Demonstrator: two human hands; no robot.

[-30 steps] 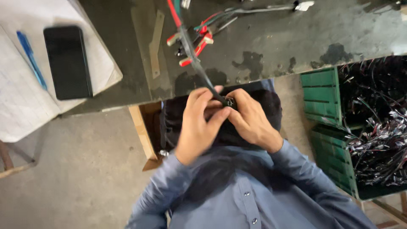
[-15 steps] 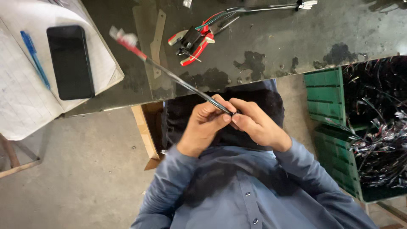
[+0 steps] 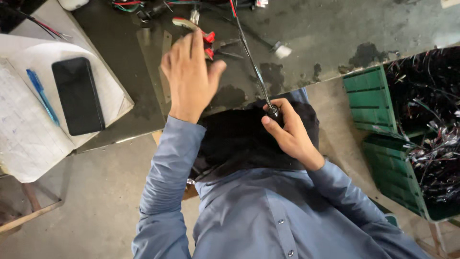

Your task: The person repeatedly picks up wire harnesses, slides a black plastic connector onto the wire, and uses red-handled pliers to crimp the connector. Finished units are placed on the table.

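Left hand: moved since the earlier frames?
Yes. The left hand has left the cable that the right hand pinches and gone forward over the table, toward the red-handled pliers.

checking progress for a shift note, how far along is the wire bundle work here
Mid-job, it seems. Done: not much to tell. In hand: the right hand pinches a wire bundle by its end; the left hand reaches open toward red-handled pliers. Left: green crates hold many more wires.

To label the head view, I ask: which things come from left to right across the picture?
Blue pen → black phone → left hand → right hand gripping a thin cable → green crates of black wires.
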